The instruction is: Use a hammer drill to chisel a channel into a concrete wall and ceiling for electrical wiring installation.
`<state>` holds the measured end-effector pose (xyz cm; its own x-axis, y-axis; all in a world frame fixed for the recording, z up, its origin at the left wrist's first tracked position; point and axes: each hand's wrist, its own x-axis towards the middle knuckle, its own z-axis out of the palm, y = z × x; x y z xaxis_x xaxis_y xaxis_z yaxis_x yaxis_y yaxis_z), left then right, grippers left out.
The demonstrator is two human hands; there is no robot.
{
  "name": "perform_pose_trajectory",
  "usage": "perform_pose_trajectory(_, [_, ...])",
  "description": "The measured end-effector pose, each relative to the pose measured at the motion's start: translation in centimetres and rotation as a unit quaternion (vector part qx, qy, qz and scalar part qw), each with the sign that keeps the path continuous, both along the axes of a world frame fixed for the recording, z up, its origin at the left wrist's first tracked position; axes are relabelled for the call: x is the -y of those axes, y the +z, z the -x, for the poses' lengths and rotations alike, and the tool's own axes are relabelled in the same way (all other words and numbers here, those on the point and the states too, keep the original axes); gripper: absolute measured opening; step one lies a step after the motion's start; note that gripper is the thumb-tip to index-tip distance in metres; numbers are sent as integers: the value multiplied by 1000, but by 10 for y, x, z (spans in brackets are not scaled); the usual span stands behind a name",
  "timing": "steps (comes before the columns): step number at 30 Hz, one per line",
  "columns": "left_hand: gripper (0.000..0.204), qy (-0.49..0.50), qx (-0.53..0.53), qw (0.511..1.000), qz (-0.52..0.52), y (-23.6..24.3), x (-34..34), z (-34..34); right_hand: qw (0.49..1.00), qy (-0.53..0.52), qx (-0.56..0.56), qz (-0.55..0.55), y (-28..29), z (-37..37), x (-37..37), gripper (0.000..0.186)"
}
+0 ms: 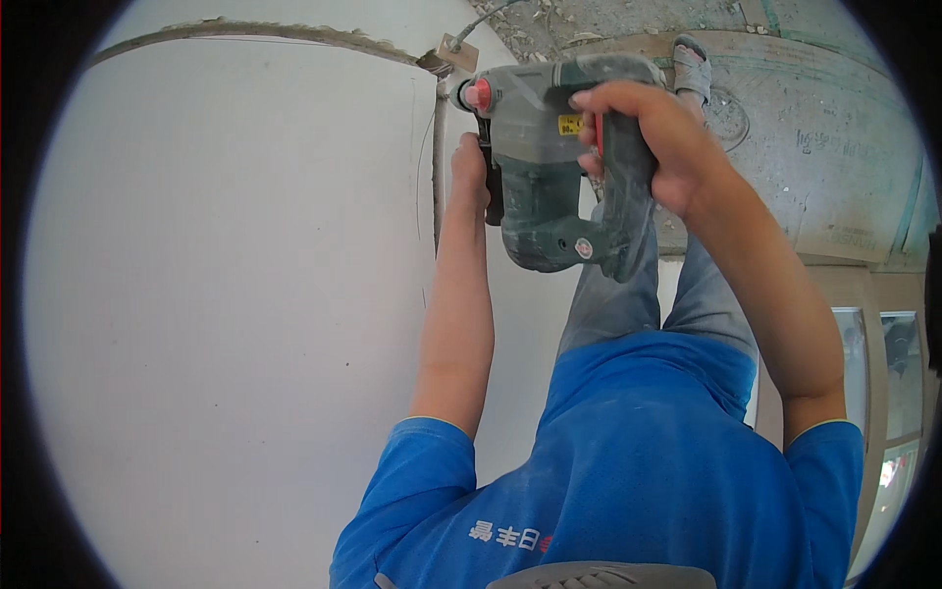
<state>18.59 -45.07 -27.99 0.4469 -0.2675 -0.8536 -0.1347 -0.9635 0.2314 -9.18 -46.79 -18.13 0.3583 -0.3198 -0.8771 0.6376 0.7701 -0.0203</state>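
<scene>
A dusty dark green rotary hammer [538,211] with a grey upper housing and a red knob is held up beside the white wall. My left hand [468,172] is closed on its black side handle at the wall side. My right hand [667,147] grips the rear handle, near the red trigger, with its fingertips partly hidden. The tool's front end is close to a vertical groove [435,167] cut in the wall, where it meets a curved channel [294,34]. Whether the bit touches the wall is hidden.
A small plate [456,54] with a grey cable is at the top of the wall groove. Below are my legs, a sandaled foot [692,71] and a dusty board-covered floor [824,187] with debris. A framed glass panel [849,363] stands at the right.
</scene>
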Motion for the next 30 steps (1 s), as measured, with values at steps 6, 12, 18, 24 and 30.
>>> perform_pose_trajectory(6, [44,-68,30,997,5,-4,14,1,1000,-25,-14,7,-20,-3,11,16])
perform_pose_trajectory(12, [48,-189,107,975,-44,0,14,8,993,-86,5,-86,-21,-7,-19,15])
perform_pose_trajectory(18, [50,-99,82,992,-9,-21,-1,-19,990,-105,-30,-83,-1,-23,-34,21])
perform_pose_trajectory(24, [50,-176,105,978,-20,-23,-1,-20,992,-107,-43,-51,-15,-33,-61,29])
perform_pose_trajectory(30, [48,-40,82,996,-14,-15,-9,-5,992,-108,-59,0,-12,-40,-67,28])
